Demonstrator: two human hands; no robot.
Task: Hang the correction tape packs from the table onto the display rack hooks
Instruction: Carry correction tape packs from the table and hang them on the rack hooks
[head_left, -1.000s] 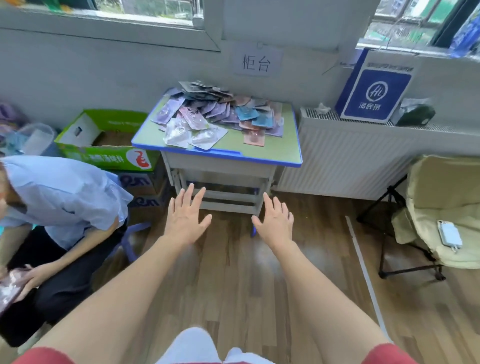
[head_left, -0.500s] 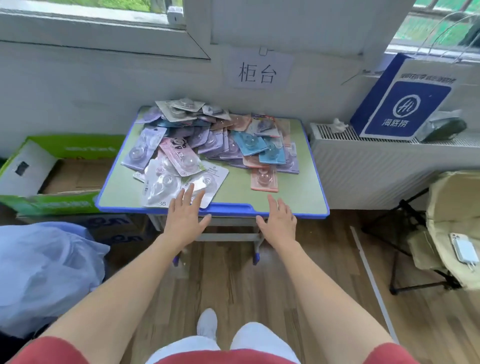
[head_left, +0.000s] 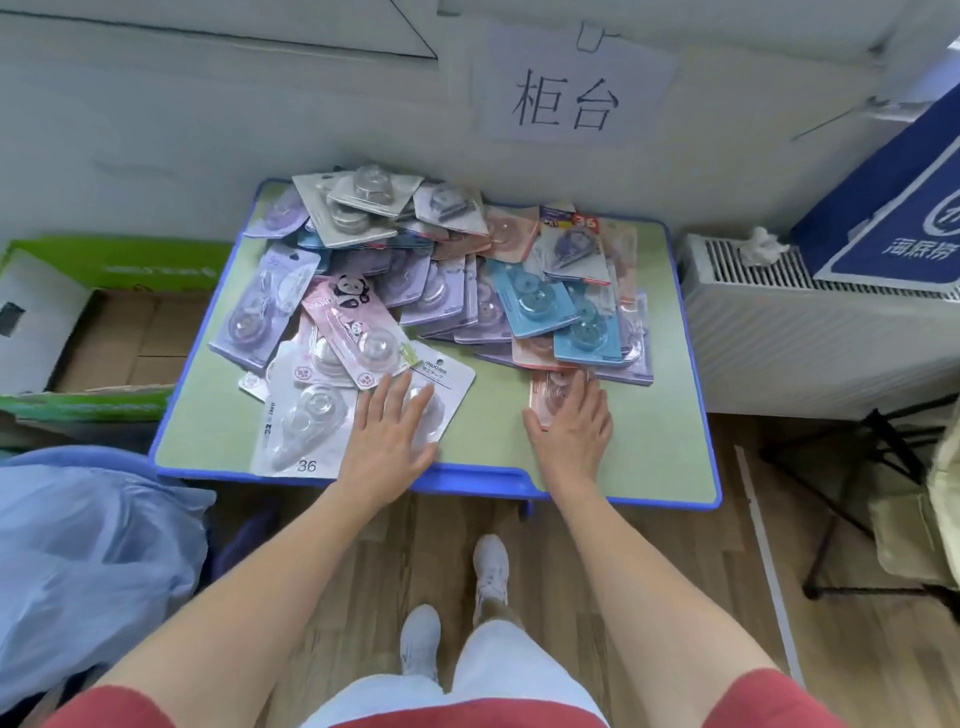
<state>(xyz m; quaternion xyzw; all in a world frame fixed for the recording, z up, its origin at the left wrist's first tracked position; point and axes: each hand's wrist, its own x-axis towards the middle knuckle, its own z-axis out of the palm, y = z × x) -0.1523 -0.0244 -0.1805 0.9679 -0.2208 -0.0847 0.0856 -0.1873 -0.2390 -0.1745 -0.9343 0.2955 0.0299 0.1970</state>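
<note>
My left hand (head_left: 392, 431) and right hand (head_left: 571, 428) lie spread flat on packs (head_left: 447, 376), likely light and slippery; I'd pinch the card edges.

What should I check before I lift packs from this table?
1. Left hand on the white pack: ok, fingers lie flat on it.
2. Right hand on the pink pack: ok, also flat.
3. Either pack gripped: not ok, no fingers curl round one.
4. White pack's hang hole uncovered: ok.
5. Pink pack free of the pile: cannot tell.
6. Rack hooks in view: not ok.
</note>
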